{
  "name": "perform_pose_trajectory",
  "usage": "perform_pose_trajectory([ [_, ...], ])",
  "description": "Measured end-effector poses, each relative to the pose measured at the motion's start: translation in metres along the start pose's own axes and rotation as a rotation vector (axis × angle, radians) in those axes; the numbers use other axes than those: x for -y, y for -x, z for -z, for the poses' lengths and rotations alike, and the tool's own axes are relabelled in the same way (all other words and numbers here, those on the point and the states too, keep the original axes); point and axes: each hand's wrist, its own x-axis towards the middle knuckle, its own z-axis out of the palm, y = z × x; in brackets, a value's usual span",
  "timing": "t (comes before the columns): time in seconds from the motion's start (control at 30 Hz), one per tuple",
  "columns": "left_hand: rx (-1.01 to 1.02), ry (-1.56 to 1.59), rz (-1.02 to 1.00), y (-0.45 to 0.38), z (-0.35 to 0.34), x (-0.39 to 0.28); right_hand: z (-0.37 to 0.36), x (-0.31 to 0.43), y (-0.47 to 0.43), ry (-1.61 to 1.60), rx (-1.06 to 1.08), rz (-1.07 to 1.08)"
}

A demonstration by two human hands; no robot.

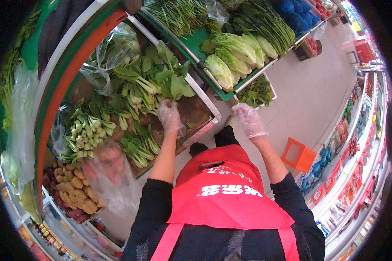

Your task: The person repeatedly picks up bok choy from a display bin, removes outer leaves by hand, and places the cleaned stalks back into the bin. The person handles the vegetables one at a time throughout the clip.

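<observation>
My left hand (169, 115), in a clear plastic glove, grips the stem end of a broad-leaved green vegetable (173, 81) above the produce bin (196, 109). The leaves spread away from me, over bunches of bok choy (140, 94). Also gloved, my right hand (248, 121) is over the floor gap, its fingers curled. Whether anything is pinched in it cannot be told. Just beyond those fingers, a white crate (271, 85) holds loose leafy greens (256, 92). More small bok choy (139, 148) lies in the bin left of my left wrist.
Romaine lettuces (238, 52) and long green stalks (264, 26) fill the far green shelf (196, 42). Potatoes (77, 187) and a plastic bag (114, 179) are at lower left. A curved rail (52, 107) crosses the left. An orange stool (298, 155) stands by the right shelves (352, 182).
</observation>
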Motion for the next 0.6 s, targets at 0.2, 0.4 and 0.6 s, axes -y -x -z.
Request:
perform_pose_trajectory([
  [0.2,0.354,0.617,0.222,0.036,0.039,-0.008,-0.042,0.020,0.019,-0.120,0.149,-0.039],
  [0.4,0.692,0.902,0.416,0.076,0.061,-0.006,-0.049,0.035,0.027,-0.327,0.150,-0.176],
  [0.6,0.825,1.155,0.392,0.096,0.070,-0.009,-0.069,0.080,0.025,-0.453,0.210,-0.170],
])
